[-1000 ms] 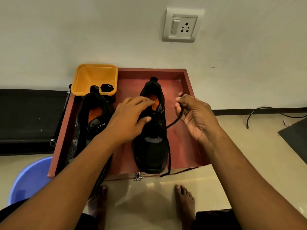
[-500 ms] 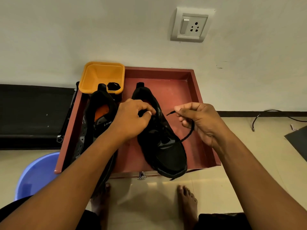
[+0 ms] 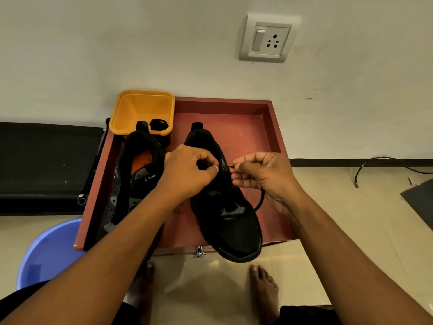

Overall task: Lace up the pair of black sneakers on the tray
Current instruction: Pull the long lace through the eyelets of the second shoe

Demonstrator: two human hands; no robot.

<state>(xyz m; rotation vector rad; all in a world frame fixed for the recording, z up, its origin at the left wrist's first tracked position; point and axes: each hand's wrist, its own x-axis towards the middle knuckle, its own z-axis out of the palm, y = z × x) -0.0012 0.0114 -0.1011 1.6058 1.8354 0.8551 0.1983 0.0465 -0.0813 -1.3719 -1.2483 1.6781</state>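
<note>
On the red tray [image 3: 234,109] by the wall, one black sneaker [image 3: 234,226] lies skewed, its toe past the front edge. The left hand [image 3: 187,172] has its grip pinched on the shoe's eyelet flap. The right hand [image 3: 260,177] pinches the lace [image 3: 260,200] tip just beside it. I'd worry the tip misses the eyelet, or a tug slides the shoe off. The second sneaker [image 3: 133,184] lies alongside. The orange tub [image 3: 140,106] holds a small black bundle [image 3: 158,125], perhaps the other lace.
</note>
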